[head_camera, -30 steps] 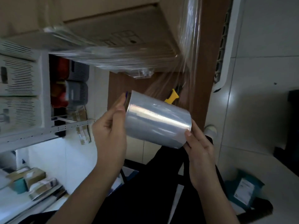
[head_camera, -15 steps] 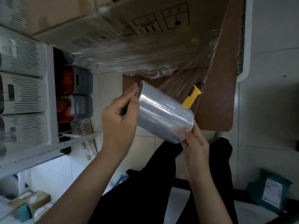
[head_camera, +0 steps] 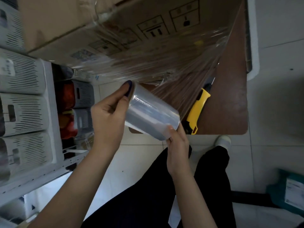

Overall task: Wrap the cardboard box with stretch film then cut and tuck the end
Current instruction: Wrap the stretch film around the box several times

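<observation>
Shelf bins [head_camera: 21,76] at 9 o'clock. Left hand [head_camera: 109,116] grasps the upper end of the stretch film roll [head_camera: 152,117], fingertips at its blue core. Roll sits at centre, tilted (low end toward 4 o'clock). Right hand [head_camera: 178,143] grips that lower end. Film sheet [head_camera: 189,76] runs taut to the cardboard box [head_camera: 115,30] at 12 o'clock. Yellow cutter [head_camera: 196,111] lies on the brown table [head_camera: 230,104], 3 o'clock.
</observation>
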Demonstrator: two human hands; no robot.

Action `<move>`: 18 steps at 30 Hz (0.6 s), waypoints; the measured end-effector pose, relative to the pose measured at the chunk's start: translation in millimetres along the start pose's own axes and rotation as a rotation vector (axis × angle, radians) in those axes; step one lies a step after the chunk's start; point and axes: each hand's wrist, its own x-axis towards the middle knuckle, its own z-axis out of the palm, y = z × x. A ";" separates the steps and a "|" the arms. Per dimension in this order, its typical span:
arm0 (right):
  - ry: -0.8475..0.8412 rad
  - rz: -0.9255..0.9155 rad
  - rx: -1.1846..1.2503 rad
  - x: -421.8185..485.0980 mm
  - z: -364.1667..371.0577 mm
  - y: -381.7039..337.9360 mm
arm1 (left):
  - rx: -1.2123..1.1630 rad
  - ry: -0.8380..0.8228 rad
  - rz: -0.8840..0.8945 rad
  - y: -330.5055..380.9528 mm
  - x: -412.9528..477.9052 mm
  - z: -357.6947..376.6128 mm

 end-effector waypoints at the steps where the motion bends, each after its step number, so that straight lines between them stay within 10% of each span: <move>1: -0.010 0.008 -0.003 4.5 1.1 0.2 | 0.001 -0.006 -0.001 -2.4 2.6 0.6; 18: -0.067 0.015 -0.169 34.7 4.4 1.9 | 0.455 -0.196 0.187 -37.4 19.7 -17.4</move>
